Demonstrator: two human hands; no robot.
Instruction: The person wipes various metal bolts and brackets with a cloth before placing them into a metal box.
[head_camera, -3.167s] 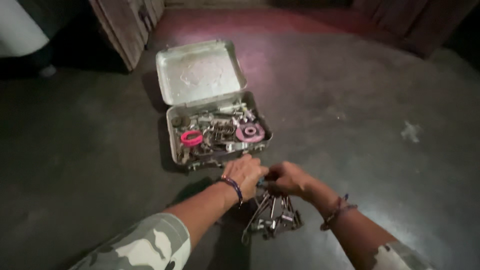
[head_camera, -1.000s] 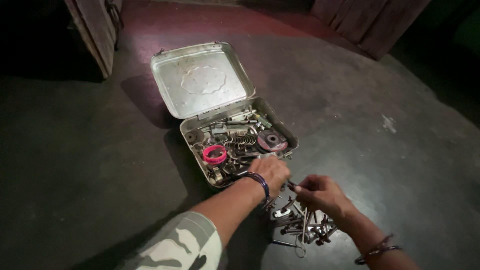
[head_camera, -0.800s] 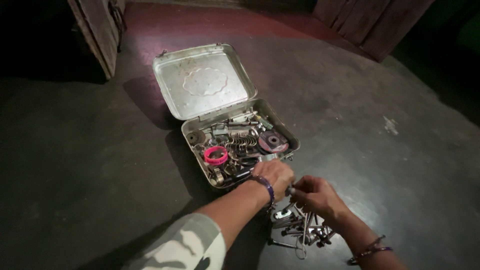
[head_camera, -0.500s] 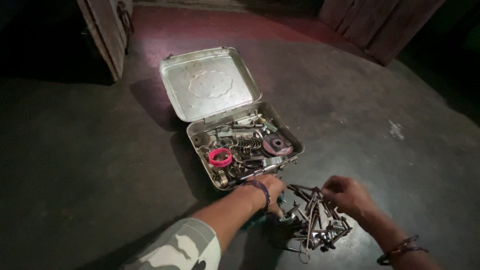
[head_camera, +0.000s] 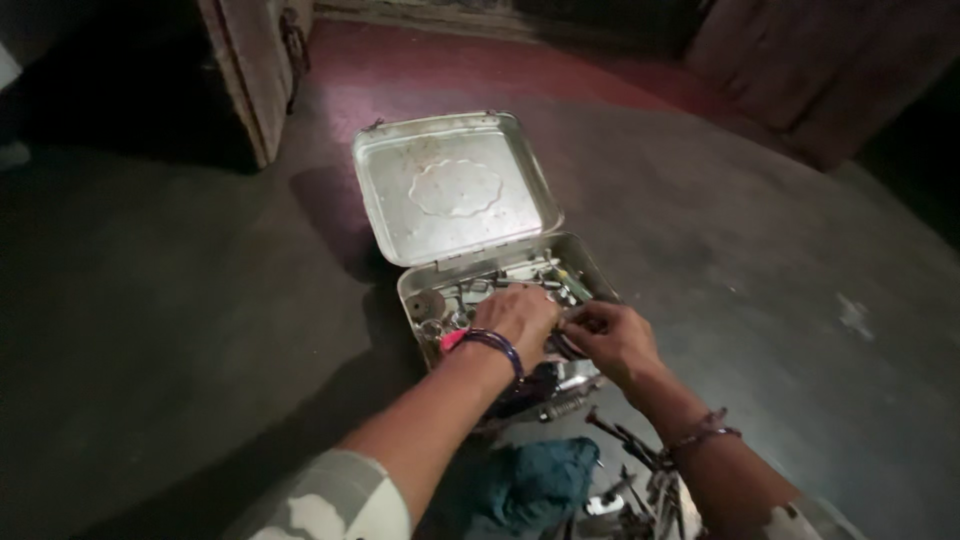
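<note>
Dull silver metal: a small hinged case sits open on the dark floor, its lid tipped back and propped up behind the tray. Both hands are over the tray. The left hand, with a dark bangle at the wrist, lies knuckles-up on the jumbled small hardware, fingers curled down into it; what they close on is hidden. The right hand meets it from the right, fingertips pinched together right beside the left hand's fingers, apparently on some small dark piece, too dim to name. A pink bit shows at the tray's near edge under the left wrist. Outside the case, nearer the body, a loose heap of long metal bolts or keys lies on the floor beside a dark teal cloth. Judged from this: the case is open and being worked in, the heap is out and untouched, and nothing suggests the sorting is finished; most of the contents sit in the tray.
</note>
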